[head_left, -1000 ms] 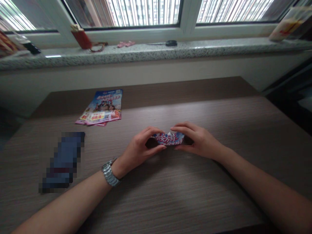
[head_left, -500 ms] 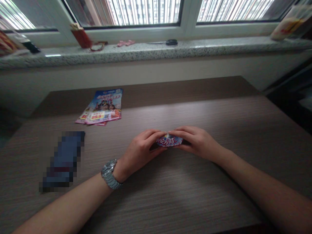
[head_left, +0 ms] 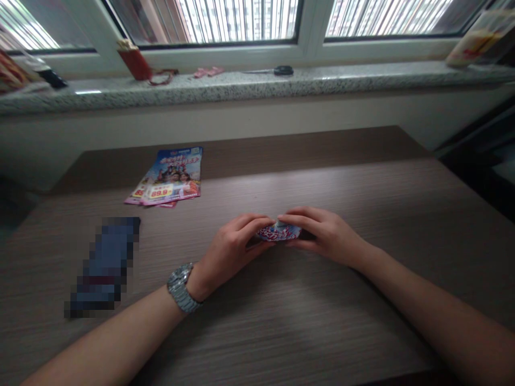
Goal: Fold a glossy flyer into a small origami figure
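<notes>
Between my two hands is a small piece of folded paper [head_left: 280, 232], printed in red, white and blue like a flyer. My left hand [head_left: 237, 241], with a metal watch [head_left: 184, 287] on the wrist, pinches its left end between thumb and fingers. At the other end my right hand [head_left: 325, 234] grips it the same way, thumb below and fingers above. My fingers cover both ends of the paper, so its full shape is hidden. Both hands are just over the wooden table [head_left: 281, 321].
Several printed flyers [head_left: 173, 177] lie stacked at the table's back left. Nearer me on the left is a dark, pixelated object [head_left: 104, 262]. On the stone windowsill [head_left: 241, 88] are scissors [head_left: 284, 70], a red container [head_left: 134, 60], pink pieces [head_left: 208, 72] and a plastic bag [head_left: 477, 43].
The folded paper and my fingertips have shifted very slightly to the left. Both hands keep their hold, and everything else stays in place.
</notes>
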Demonstrator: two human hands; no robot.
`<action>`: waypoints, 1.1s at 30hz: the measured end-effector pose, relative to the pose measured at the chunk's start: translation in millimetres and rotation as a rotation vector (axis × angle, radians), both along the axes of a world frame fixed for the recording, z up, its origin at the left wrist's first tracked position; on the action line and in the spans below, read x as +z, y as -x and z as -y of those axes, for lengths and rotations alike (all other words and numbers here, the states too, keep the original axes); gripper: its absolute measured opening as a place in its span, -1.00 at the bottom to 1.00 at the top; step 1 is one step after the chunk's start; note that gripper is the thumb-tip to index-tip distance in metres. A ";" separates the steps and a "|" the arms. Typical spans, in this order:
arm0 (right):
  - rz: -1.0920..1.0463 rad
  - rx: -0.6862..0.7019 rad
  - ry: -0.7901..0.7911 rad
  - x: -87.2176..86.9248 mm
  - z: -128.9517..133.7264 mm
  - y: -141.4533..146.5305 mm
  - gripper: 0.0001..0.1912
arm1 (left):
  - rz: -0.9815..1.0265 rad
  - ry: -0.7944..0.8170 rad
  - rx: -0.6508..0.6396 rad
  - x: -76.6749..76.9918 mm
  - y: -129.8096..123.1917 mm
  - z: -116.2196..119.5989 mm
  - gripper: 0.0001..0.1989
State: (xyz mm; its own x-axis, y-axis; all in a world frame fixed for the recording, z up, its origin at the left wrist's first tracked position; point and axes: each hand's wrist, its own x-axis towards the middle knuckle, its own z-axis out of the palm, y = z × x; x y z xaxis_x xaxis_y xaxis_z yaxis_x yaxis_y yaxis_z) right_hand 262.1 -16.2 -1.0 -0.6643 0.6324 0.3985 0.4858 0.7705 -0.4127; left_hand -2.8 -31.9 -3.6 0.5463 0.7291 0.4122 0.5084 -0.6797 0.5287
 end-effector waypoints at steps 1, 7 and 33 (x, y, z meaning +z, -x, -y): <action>-0.018 -0.008 0.020 0.6 0.2 -0.4 -0.47 | 0.014 -0.006 0.001 -0.4 0.0 -0.4 -0.68; -0.124 -0.054 0.167 1.4 0.6 -3.0 -0.48 | 0.052 0.004 -0.003 -1.1 0.0 -1.9 -0.68; -0.179 -0.053 0.105 -7.2 -2.1 -3.6 -0.66 | 0.455 0.322 0.005 -1.1 0.3 -2.1 -0.75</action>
State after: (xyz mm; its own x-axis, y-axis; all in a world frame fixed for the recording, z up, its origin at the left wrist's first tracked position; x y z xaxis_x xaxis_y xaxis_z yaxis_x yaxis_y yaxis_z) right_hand 265.6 -14.1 -8.2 -0.5535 0.7089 0.4372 0.4361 0.6939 -0.5729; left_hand -3.1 -29.8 -4.7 0.3617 0.8594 0.3613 0.1828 -0.4454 0.8765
